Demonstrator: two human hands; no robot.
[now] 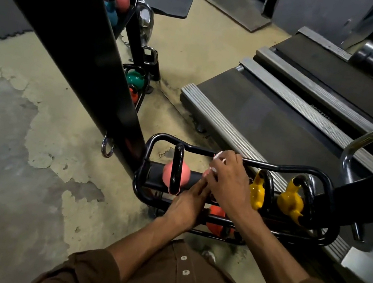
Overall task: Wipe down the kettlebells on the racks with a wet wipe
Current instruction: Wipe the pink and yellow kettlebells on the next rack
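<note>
Head view, gym floor [19, 136], patchy worn concrete.

- Kettlebell rack [275, 167]: black tube frame, two tiers, at 5 o'clock from frame centre, standing just beside the treadmill [272, 114], which runs off toward 2 o'clock.
- Upper tier, from 9 to 3 o'clock: pink kettlebell [168, 170] with its black handle upright, then both hands, then two yellow kettlebells [290, 202] side by side.
- Lower tier: orange kettlebell [215, 221], partly hidden behind the forearms.
- Right hand [230, 184]: over the upper tier between the pink and yellow bells, fingers curled and clamped on a white wet wipe [217, 157]. Only scraps of the wipe show past the fingertips, near the rack's far rail.
- Pink sliver [206, 174] under the right fingers; what it belongs to is covered.
- Left hand [185, 206]: fingers straight and together, reaching in at 12 o'clock, tips just under the right hand. Contact point hidden.
- Black post [86, 36] leans across at 10 o'clock; past it a second rack carries a green kettlebell [135, 79].
- Brown shirt [168, 282] with white buttons at 6 o'clock.
</note>
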